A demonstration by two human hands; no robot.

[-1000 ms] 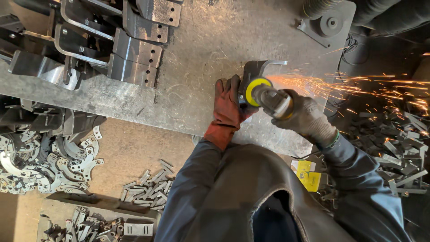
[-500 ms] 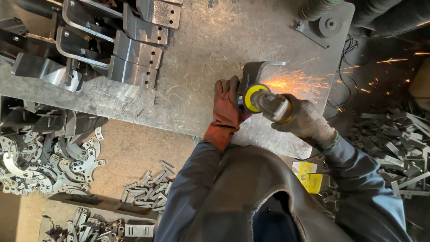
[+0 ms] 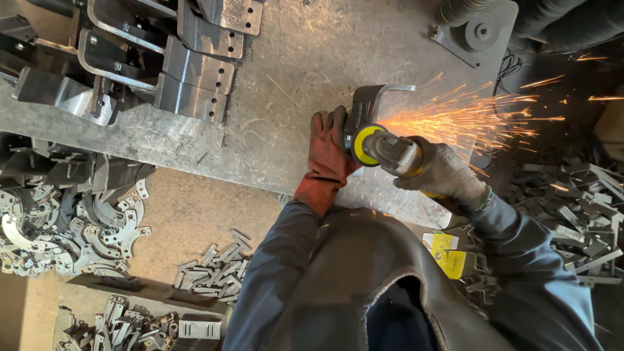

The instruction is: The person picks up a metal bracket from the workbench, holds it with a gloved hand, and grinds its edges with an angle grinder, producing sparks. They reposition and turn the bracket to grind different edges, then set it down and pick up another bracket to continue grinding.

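The biggest risk here is likely the grinder [image 3: 383, 146] catching on an edge of the bent metal bracket [image 3: 372, 104] and kicking toward the left hand [image 3: 327, 146], which lies right against that bracket, just beside the yellow-rimmed disc [image 3: 361, 144]; a slip of the disc or a shift of the loose part could bring the wheel onto the red glove. The bracket appears to be steadied only by that hand on the scratched steel worktable [image 3: 292, 71], with no clamp visible, so it could skid or twist under the wheel's push. Sparks [image 3: 455, 117] stream away from the bracket toward the far side, over the table edge and the dark cables [image 3: 510, 68] there, and could in time singe whatever they land on. The left hand, in its red glove, is spread fairly flat with fingers together, pressing on the near side of the bracket rather than wrapped around it. The right hand [image 3: 442, 172], in a grey glove, is closed tight around the grinder's body, just on the sparks' side of the bracket, holding the disc against the metal. The two hands sit close together, with only the disc between them.
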